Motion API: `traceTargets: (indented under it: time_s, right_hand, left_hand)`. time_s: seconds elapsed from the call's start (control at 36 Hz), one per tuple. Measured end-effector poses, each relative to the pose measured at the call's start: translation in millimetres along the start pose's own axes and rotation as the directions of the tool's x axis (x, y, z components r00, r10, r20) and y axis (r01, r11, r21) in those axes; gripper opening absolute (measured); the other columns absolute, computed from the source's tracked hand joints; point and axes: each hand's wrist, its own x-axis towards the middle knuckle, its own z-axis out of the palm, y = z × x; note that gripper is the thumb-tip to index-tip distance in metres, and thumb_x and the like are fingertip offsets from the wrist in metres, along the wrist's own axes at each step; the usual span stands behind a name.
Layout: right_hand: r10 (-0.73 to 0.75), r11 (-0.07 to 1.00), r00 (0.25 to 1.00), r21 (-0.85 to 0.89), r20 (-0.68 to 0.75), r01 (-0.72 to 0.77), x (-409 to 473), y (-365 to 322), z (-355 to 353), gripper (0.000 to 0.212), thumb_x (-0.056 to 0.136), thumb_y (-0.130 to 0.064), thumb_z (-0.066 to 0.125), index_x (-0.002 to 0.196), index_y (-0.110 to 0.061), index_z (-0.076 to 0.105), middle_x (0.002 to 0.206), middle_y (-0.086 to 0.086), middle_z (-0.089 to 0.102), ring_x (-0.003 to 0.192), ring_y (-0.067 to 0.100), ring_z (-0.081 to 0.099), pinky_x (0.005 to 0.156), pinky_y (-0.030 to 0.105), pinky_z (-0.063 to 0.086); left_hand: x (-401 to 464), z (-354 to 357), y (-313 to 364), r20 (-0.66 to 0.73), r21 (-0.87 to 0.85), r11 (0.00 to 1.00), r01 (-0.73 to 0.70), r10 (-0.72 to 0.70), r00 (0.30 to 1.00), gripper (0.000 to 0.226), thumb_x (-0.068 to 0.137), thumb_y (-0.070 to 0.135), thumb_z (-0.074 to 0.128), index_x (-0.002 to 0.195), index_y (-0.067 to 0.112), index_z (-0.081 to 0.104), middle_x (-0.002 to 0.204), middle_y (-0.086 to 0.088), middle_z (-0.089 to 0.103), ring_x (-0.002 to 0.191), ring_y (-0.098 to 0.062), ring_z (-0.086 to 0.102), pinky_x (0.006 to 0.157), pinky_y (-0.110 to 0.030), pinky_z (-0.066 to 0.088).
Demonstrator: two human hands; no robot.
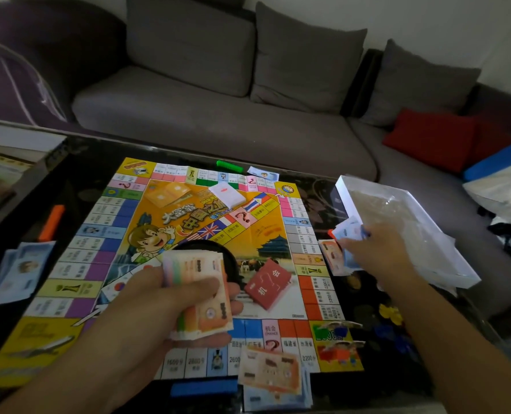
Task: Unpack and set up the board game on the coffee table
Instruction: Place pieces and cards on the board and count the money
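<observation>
The game board (188, 264) lies unfolded and flat on the dark glass surface (382, 294), so the unpacking looks largely done and the step in hand is, I judge, dealing out the play money. The left hand (170, 309) has its grip clenched around a thick stack of banknotes (200, 291), thumb laid across the top to keep the bundle squared while notes are drawn off it. Just beyond that grip a black round dish (233, 264) sits on the board, with a red card deck (267, 286) to its right and a white card deck (228, 194) farther off toward the sofa (218, 115).

The right hand (373, 252) reaches out past the board's right edge, its grip pinching a few pale blue notes (349, 230) (blur hides how many), directly above a small pile of notes (331, 255) already on the surface. Beyond that grip stands the opened white box tray (346, 192) with crumpled clear plastic inside.

Other money piles lie at separate edges: one nearest the person (272, 372), one far left of the left grip (21, 270), one at the far edge (263, 173), which suggests a share per player seat
</observation>
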Motion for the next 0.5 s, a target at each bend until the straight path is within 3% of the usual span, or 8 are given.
traceTargets:
  time_s: [0.06,0.14,0.19,0.25,0.33,0.44,0.5]
  right_hand:
    - [0.033,0.986,0.999,0.160,0.035,-0.038,-20,-20,-8,0.019,0.091,-0.027,0.082,0.091,-0.011,0.071,0.092,0.013,0.076,0.075,0.019,0.072,0.067,0.032,0.056]
    - [-0.040,0.900,0.964,0.429,0.264,-0.080,-61,-56,-11,0.022,0.092,-0.024,0.078,0.108,-0.009,0.073,0.099,0.009,0.080,0.092,0.030,0.079,0.088,0.053,0.062]
    - [-0.098,0.840,0.917,0.526,0.388,-0.133,-92,-77,-4,0.033,0.085,-0.025,0.077,0.115,-0.012,0.074,0.107,0.008,0.080,0.098,0.032,0.079,0.091,0.058,0.061]
    - [-0.112,0.817,0.894,0.553,0.434,-0.166,-122,-94,11,0.032,0.080,-0.027,0.077,0.111,-0.018,0.078,0.107,0.004,0.081,0.098,0.028,0.079,0.091,0.056,0.061]
    - [-0.153,0.805,0.861,0.566,0.486,-0.176,-157,-111,36,0.017,0.092,-0.017,0.074,0.109,-0.020,0.079,0.104,0.002,0.082,0.095,0.024,0.080,0.089,0.049,0.062]
    - [-0.166,0.828,0.877,0.547,0.450,-0.123,-170,-117,50,0.018,0.097,-0.013,0.072,0.111,-0.023,0.079,0.100,-0.001,0.082,0.091,0.021,0.080,0.086,0.045,0.064]
    - [-0.162,0.835,0.881,0.537,0.445,-0.118,-172,-118,51,0.019,0.097,-0.013,0.073,0.111,-0.023,0.080,0.100,0.000,0.082,0.090,0.023,0.080,0.084,0.045,0.065]
  left_hand:
    - [-1,0,-1,0.003,-0.011,1.000,-0.021,0.021,1.000,0.026,0.096,0.002,0.065,0.120,0.010,0.067,0.099,-0.016,0.081,0.088,-0.032,0.080,0.068,-0.060,0.064]
    - [-1,-2,-2,0.004,-0.018,0.998,-0.057,0.057,0.998,0.025,0.095,0.001,0.067,0.119,0.008,0.068,0.100,-0.017,0.080,0.088,-0.033,0.080,0.064,-0.058,0.064]
    - [-1,-3,-3,0.001,-0.024,0.997,-0.078,0.078,0.997,0.026,0.092,0.003,0.071,0.118,0.007,0.070,0.100,-0.018,0.080,0.089,-0.035,0.079,0.062,-0.057,0.065]
    - [-3,-5,-3,-0.012,-0.040,0.995,-0.095,0.094,0.995,0.027,0.086,0.005,0.077,0.113,0.007,0.074,0.098,-0.019,0.080,0.086,-0.037,0.079,0.059,-0.052,0.065]
    - [-8,-7,-2,-0.009,-0.054,0.990,-0.127,0.127,0.992,0.029,0.080,0.008,0.082,0.108,0.008,0.076,0.096,-0.017,0.080,0.083,-0.036,0.079,0.061,-0.050,0.065]
    - [-13,-12,-2,-0.026,-0.102,0.984,-0.148,0.146,0.989,0.032,0.078,0.010,0.083,0.110,0.009,0.075,0.100,-0.017,0.080,0.089,-0.039,0.079,0.081,-0.065,0.060]
    - [-14,-14,-1,-0.029,-0.125,0.982,-0.143,0.140,0.990,0.029,0.079,0.010,0.083,0.108,0.010,0.077,0.099,-0.017,0.080,0.089,-0.038,0.079,0.075,-0.062,0.063]
